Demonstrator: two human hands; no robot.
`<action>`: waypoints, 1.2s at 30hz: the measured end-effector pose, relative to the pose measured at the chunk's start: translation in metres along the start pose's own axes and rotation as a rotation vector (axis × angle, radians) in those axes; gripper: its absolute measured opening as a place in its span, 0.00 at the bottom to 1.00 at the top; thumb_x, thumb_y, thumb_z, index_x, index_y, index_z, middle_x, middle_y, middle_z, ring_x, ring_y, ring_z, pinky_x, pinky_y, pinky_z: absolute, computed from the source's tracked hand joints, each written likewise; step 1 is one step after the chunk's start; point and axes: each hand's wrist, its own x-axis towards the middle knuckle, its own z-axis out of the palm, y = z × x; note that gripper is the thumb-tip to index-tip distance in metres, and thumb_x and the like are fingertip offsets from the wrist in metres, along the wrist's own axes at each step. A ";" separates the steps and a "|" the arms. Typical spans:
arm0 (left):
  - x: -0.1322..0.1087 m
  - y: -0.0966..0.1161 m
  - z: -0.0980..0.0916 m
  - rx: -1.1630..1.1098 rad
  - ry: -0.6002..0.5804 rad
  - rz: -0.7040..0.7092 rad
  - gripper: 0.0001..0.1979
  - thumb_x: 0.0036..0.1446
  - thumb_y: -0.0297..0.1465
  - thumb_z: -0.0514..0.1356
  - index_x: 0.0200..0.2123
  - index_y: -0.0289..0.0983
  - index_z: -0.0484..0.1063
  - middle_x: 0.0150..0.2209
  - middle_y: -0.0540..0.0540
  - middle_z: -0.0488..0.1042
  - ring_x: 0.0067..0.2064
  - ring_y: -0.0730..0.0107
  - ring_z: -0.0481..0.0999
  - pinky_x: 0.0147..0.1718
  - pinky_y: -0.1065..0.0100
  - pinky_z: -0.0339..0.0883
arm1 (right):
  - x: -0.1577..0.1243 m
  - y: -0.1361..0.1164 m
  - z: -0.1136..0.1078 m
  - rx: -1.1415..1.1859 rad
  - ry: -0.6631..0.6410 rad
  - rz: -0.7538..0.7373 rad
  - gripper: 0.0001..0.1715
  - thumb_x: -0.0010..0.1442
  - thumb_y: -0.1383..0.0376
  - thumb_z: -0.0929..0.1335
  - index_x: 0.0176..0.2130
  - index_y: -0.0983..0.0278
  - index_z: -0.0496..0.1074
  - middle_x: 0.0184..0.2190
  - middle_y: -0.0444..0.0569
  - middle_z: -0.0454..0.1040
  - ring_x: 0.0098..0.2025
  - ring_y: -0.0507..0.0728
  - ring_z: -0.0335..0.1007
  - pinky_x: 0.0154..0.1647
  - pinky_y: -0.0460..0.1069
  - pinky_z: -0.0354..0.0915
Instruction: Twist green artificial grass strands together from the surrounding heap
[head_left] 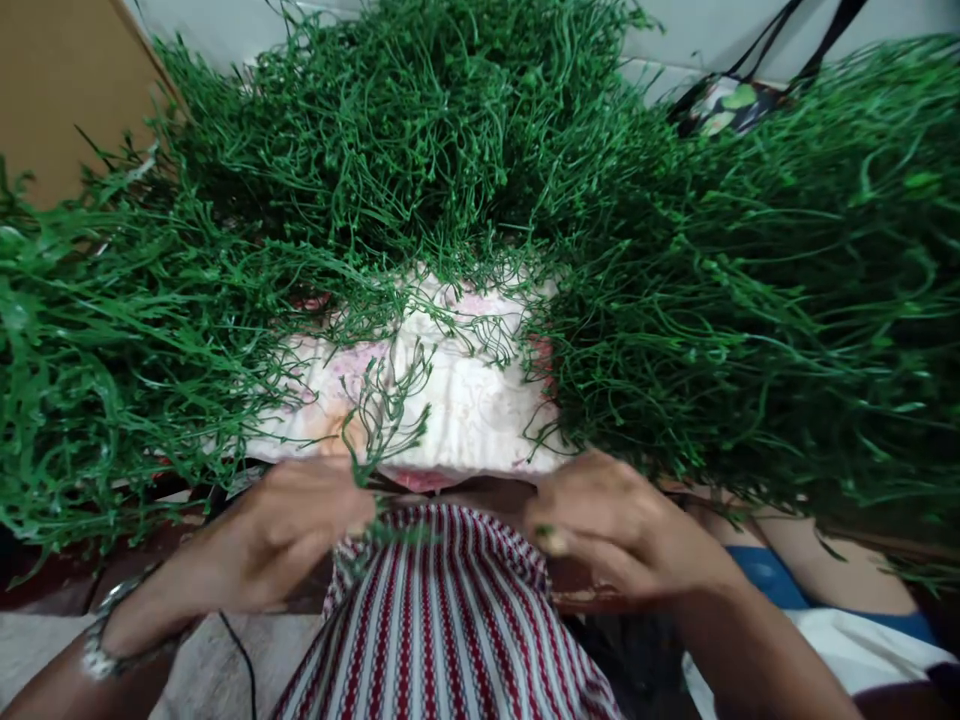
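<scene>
My left hand (292, 525) is closed around a small green sprig (390, 405). Its thin, branching stems fan up over the pale cloth, and a blurred green end shows below the fingers. To the right, over the near edge of the cloth, my right hand (607, 525) is a closed fist. A small dark green spot shows at its thumb; whether anything is inside the fist is hidden. Between the hands lies the white cloth (465, 400) with pink and orange patches, a few loose stems on it. Large heaps of similar sprigs stand at the left (135, 330), back (450, 130) and right (750, 320).
Red-and-white striped fabric (457, 620) covers my lap below the hands. A patterned bag (727, 105) with dark straps sits behind the right heap. A tan panel (75, 90) stands at the upper left. At the lower right, another person's bare leg (825, 560) shows beside blue fabric.
</scene>
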 end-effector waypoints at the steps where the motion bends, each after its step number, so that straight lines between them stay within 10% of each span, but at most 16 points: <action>1: 0.003 -0.002 0.000 -0.044 0.075 -0.059 0.09 0.57 0.23 0.51 0.31 0.38 0.69 0.24 0.52 0.73 0.26 0.76 0.70 0.30 0.74 0.63 | 0.001 0.001 -0.002 -0.016 0.044 0.046 0.13 0.65 0.65 0.59 0.36 0.67 0.71 0.25 0.46 0.72 0.27 0.49 0.66 0.30 0.44 0.60; 8: 0.032 -0.003 0.027 -0.374 0.344 -0.347 0.06 0.59 0.28 0.54 0.34 0.37 0.71 0.27 0.52 0.72 0.28 0.78 0.70 0.26 0.78 0.61 | 0.036 0.004 0.023 -0.162 0.432 0.174 0.23 0.57 0.55 0.68 0.47 0.67 0.68 0.35 0.50 0.74 0.34 0.52 0.70 0.35 0.45 0.65; 20: 0.023 0.002 0.044 -0.424 0.403 -0.412 0.12 0.58 0.27 0.55 0.46 0.39 0.66 0.31 0.51 0.69 0.32 0.77 0.70 0.31 0.78 0.63 | 0.045 0.022 0.056 -0.130 0.442 0.195 0.11 0.60 0.61 0.66 0.32 0.67 0.69 0.24 0.43 0.61 0.27 0.49 0.59 0.27 0.44 0.56; 30: 0.023 -0.002 0.035 -0.339 0.116 -0.393 0.08 0.59 0.30 0.53 0.28 0.35 0.66 0.22 0.52 0.64 0.25 0.77 0.63 0.24 0.75 0.56 | 0.039 0.023 0.055 -0.295 0.249 0.118 0.12 0.63 0.62 0.60 0.31 0.66 0.64 0.25 0.45 0.63 0.27 0.50 0.59 0.27 0.45 0.54; 36: 0.012 -0.002 0.032 -0.179 -0.107 0.044 0.12 0.51 0.17 0.48 0.21 0.36 0.61 0.19 0.53 0.59 0.22 0.77 0.58 0.23 0.71 0.50 | 0.033 0.012 0.046 -0.227 -0.084 -0.032 0.10 0.60 0.66 0.61 0.27 0.65 0.64 0.23 0.44 0.65 0.26 0.49 0.58 0.25 0.46 0.51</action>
